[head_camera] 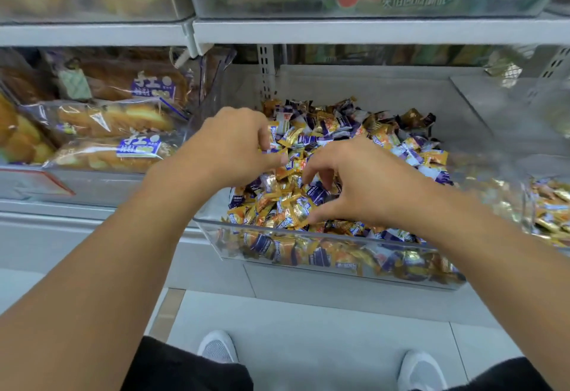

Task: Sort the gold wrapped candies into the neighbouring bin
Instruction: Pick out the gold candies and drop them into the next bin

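A clear plastic bin (308,262) on the lower shelf holds a heap of wrapped candies (382,140), gold, orange, purple and white mixed together. My left hand (228,147) hovers over the left part of the heap with fingers curled down into the candies; whether it holds one is hidden. My right hand (361,184) reaches into the front middle of the heap, its curled fingers and thumb touching gold wrapped candies (296,208). The neighbouring bin (524,202) at the right edge holds gold wrapped candies (552,205).
Packaged bread loaves (114,119) fill the bin to the left. A shelf board (339,31) with more goods hangs just above the candy bin. A clear divider (472,103) stands at the back right. Below are the tiled floor and my white shoes (219,347).
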Demonstrator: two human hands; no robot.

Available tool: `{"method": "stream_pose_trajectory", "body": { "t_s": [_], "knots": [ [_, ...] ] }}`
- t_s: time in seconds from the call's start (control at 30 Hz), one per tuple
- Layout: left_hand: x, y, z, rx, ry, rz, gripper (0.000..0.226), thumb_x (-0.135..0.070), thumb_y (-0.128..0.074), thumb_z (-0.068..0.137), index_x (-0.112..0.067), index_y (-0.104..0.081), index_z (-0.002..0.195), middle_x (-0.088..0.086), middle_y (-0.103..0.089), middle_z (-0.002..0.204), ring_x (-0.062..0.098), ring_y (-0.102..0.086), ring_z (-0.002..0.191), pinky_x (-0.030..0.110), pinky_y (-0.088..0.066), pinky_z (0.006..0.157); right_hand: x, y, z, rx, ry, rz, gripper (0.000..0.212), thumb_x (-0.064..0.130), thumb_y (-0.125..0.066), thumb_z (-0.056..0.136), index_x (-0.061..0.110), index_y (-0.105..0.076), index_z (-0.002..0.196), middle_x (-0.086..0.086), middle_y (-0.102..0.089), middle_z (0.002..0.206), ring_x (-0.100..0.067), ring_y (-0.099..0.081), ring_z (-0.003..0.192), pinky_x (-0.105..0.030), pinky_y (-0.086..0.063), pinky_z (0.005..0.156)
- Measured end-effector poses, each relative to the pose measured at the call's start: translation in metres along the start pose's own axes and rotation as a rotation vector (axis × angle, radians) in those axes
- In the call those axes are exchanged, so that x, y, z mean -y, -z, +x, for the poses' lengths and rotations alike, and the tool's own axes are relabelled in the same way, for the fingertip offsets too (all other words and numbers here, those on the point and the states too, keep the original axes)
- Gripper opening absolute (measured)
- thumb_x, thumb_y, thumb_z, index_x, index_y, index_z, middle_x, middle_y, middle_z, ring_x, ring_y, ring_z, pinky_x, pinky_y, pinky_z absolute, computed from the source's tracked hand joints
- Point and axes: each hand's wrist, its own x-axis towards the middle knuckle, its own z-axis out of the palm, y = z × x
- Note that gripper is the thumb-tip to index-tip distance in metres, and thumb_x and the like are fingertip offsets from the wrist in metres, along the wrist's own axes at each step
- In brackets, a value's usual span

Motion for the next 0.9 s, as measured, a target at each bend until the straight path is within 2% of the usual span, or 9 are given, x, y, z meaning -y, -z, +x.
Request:
{"method": "stream_pose_trajectory", "body": {
  "t_s": [0.23,0.43,0.5,0.6,0.7,0.73,0.77,0.8,0.9],
  "knots": [
    [-0.011,-0.019,-0.005,0.557,0.149,0.100,0.046,-0.053,-0.065,0.089,-0.009,-0.054,0.078,0.009,-0.065,0.071,0.026,-0.072,0.069,0.036,-0.061,0.068,0.010,-0.021,0.011,0.072,0.050,-0.152,0.037,0.045,-0.080,0.077,0.037,-0.068,0.112,0.014,-0.049,0.074,-0.018,-0.060,0.079,-0.028,-0.037,0.058],
    [0.002,-0.032,-0.003,0.533,0.133,-0.128,0.024,-0.023,-0.074,0.088,-0.007,-0.060,0.098,0.007,-0.068,0.083,0.029,-0.073,0.073,0.038,-0.058,0.075,-0.009,-0.003,0.009,0.031,-0.043,-0.081,0.019,0.031,-0.080,0.079,0.020,-0.065,0.083,0.004,-0.062,0.079,-0.017,-0.059,0.074,-0.035,-0.051,0.066],
    [0.006,-0.034,-0.002,0.510,0.183,-0.335,0.021,-0.016,-0.073,0.089,-0.006,-0.055,0.095,0.008,-0.056,0.076,0.028,-0.073,0.069,0.044,-0.058,0.083,-0.015,0.007,0.007,-0.008,-0.139,0.199,0.014,0.020,-0.077,0.083,0.013,-0.065,0.081,-0.007,-0.069,0.078,-0.017,-0.063,0.065,-0.033,-0.053,0.061],
    [0.007,-0.032,-0.002,0.461,0.241,-0.582,0.044,-0.014,-0.071,0.090,-0.005,-0.055,0.131,0.005,-0.055,0.080,0.022,-0.073,0.066,0.040,-0.061,0.083,-0.015,0.019,0.000,-0.008,-0.396,1.025,0.006,-0.001,-0.064,0.089,0.004,-0.064,0.085,-0.019,-0.072,0.080,-0.020,-0.067,0.063,-0.026,-0.055,0.053],
    [0.003,-0.027,0.000,0.404,0.257,-0.756,0.059,-0.012,-0.070,0.091,-0.010,-0.045,0.145,0.011,-0.061,0.100,0.009,-0.063,0.055,0.037,-0.062,0.079,-0.016,0.024,-0.001,-0.024,-0.554,1.525,0.006,0.001,-0.061,0.087,0.005,-0.065,0.086,-0.014,-0.069,0.080,-0.019,-0.066,0.065,-0.025,-0.057,0.055],
    [0.002,-0.026,-0.001,0.411,0.254,-0.789,0.053,-0.010,-0.068,0.092,-0.009,-0.049,0.141,0.003,-0.043,0.124,0.008,-0.058,0.056,0.036,-0.062,0.077,-0.016,0.025,0.000,-0.042,-0.587,1.581,0.005,0.008,-0.065,0.087,0.007,-0.064,0.081,-0.011,-0.065,0.076,-0.018,-0.062,0.062,-0.024,-0.055,0.053],
    [0.001,-0.024,-0.001,0.424,0.256,-0.820,0.044,-0.009,-0.066,0.093,-0.009,-0.054,0.136,-0.009,-0.033,0.079,0.008,-0.054,0.059,0.034,-0.062,0.073,-0.018,0.026,0.001,-0.057,-0.607,1.570,0.013,0.017,-0.069,0.086,0.010,-0.064,0.077,-0.007,-0.060,0.071,-0.016,-0.056,0.058,-0.023,-0.051,0.049],
    [0.002,-0.024,0.000,0.440,0.260,-0.844,0.037,-0.008,-0.064,0.095,-0.009,-0.056,0.131,0.000,-0.052,0.078,0.008,-0.050,0.061,0.032,-0.062,0.070,-0.021,0.025,0.003,-0.084,-0.604,1.483,0.019,0.025,-0.072,0.086,0.012,-0.064,0.074,-0.003,-0.055,0.066,-0.014,-0.051,0.055,-0.021,-0.047,0.046],
    [0.005,-0.019,-0.002,0.450,0.263,-0.884,0.020,-0.006,-0.058,0.098,-0.013,-0.064,0.116,-0.002,-0.052,0.073,0.009,-0.049,0.064,0.031,-0.060,0.069,-0.028,0.015,0.005,-0.179,-0.425,0.766,0.024,0.035,-0.080,0.082,0.014,-0.071,0.073,0.005,-0.055,0.054,-0.006,-0.047,0.046,-0.017,-0.041,0.044]
  ]
}}
